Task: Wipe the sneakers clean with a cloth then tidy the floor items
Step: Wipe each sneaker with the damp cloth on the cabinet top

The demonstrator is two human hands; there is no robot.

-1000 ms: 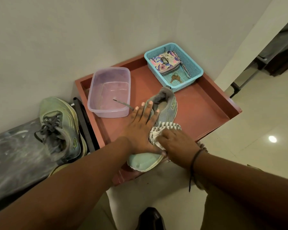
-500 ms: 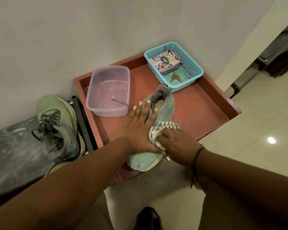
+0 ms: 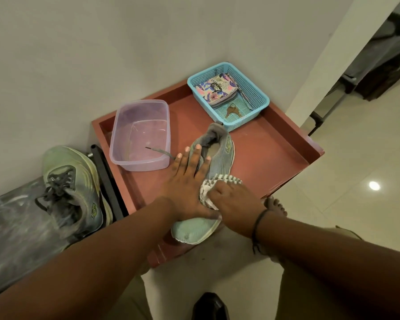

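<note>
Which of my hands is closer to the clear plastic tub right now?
Left. Your left hand lies flat on the sneaker, its fingertips just beside the clear plastic tub. Your right hand is farther off, across the sneaker, holding the striped cloth.

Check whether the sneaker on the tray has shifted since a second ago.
No. The sneaker still has its heel just short of the blue basket, as before.

— How is the left hand (image 3: 185, 188) set?
— Flat, fingers straight and spread, pressing down, arm extended.
— The right hand (image 3: 233, 202)?
— Fingers curled, gripping, just beside the left; a band circles its wrist.
</note>
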